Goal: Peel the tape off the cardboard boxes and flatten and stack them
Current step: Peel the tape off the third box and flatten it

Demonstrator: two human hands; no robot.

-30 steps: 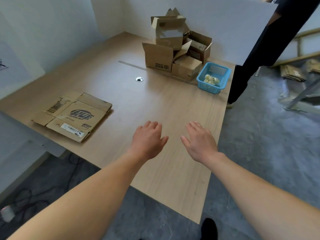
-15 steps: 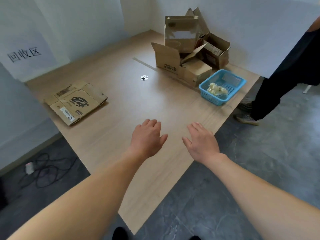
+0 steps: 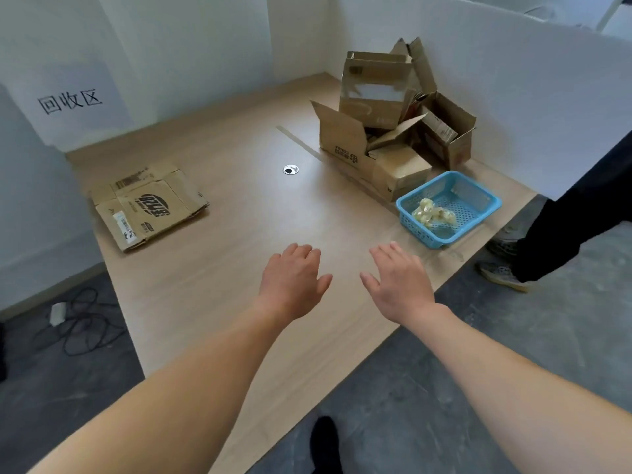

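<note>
Boxes [image 3: 386, 121] not yet dealt with sit heaped at the far right corner of the worktop [image 3: 239, 268], well beyond both hands. The left hand [image 3: 294, 282] and right hand [image 3: 398, 285] hover side by side over the near part of the worktop, palms down. Their fingers are straight and loosely spread and hold nothing. I cannot tell whether they touch the wood. Empty and level like this, they look ready to reach for the next box rather than busy with one.

Just ahead of the right hand stands a blue basket [image 3: 403, 208] with a wad of peeled tape [image 3: 432, 213] in it. It seems to serve as a bin, set right beside the heap so strips can drop straight in. The heap stands by the white partition [image 3: 513, 80], flaps open, with one tall box on top of the others.

Well apart, at the far left, lies the flat stack [image 3: 148, 205], below a wall sign [image 3: 70, 100]. This is probably the drop-off spot, kept clear of the heap so done and undone do not mix. A grommet [image 3: 290, 170] lies between the two. A bystander's leg [image 3: 564, 217] stands off the right end.

Against the frame a second ago, the hands keep the same pose and spacing. What changes is the view. It swings round, so the stack slides left, the sign appears, and the bystander's shoes come into sight.
</note>
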